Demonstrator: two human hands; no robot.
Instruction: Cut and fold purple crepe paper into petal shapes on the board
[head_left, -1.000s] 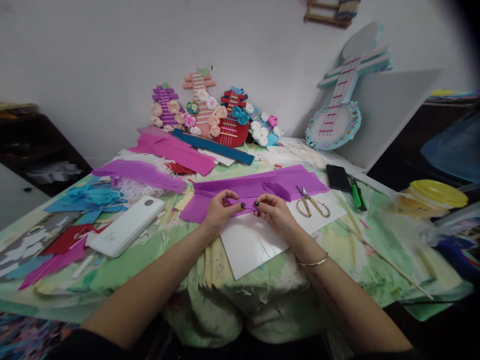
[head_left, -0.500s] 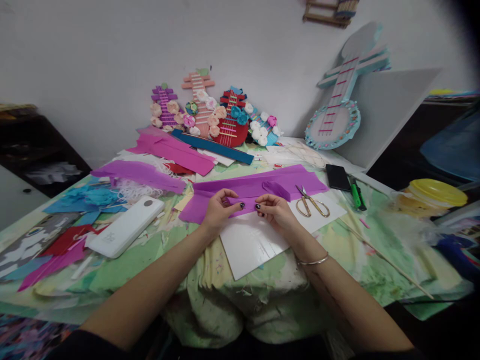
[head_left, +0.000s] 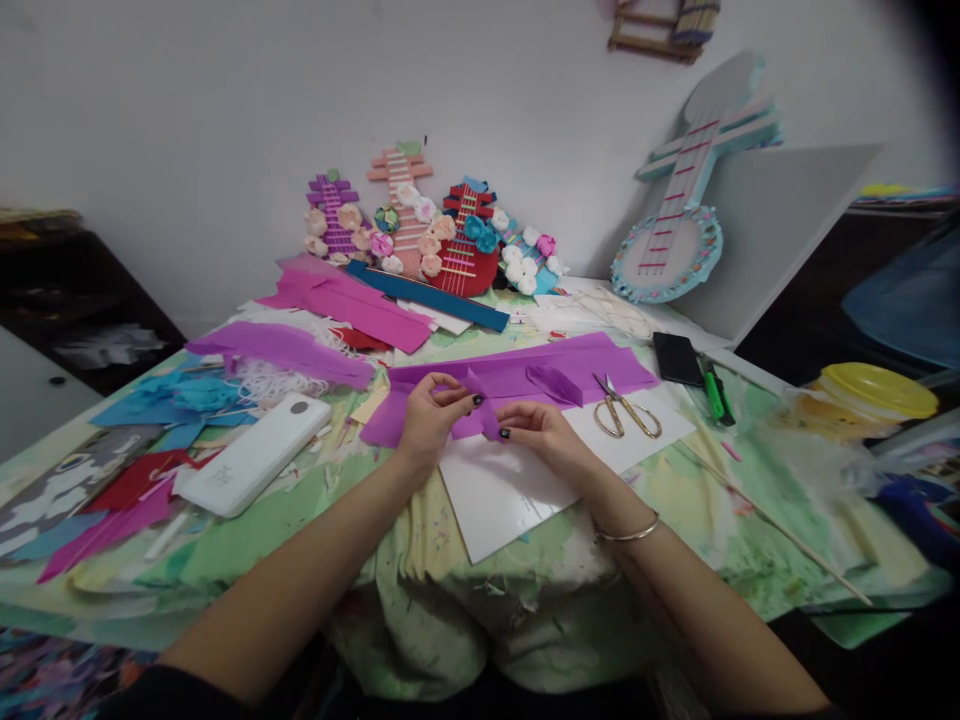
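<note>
Between my two hands is a small piece of purple crepe paper [head_left: 487,412]. My left hand [head_left: 435,415] pinches its left side between thumb and fingers. My right hand [head_left: 544,440] grips its lower right edge, thumb against the forefinger. Beneath and behind the hands spreads a larger purple crepe paper sheet [head_left: 615,362], with a loose folded purple scrap [head_left: 555,384] on top. Below my hands a white board [head_left: 499,505] lies at an angle. Gold-handled scissors [head_left: 627,408], blades partly apart, rest right of my right hand.
Decorated toy guitars [head_left: 465,250] lean on the wall, behind pink paper [head_left: 352,300]. A white power bank [head_left: 255,455] lies left. On the right are a black flat box [head_left: 677,357], a green cutter [head_left: 716,392], a thin stick [head_left: 795,540] and a yellow-lidded tub [head_left: 877,390].
The small purple piece now stands up and twists between my hands. My right hand has shifted slightly left and down, while the left has turned a little.
</note>
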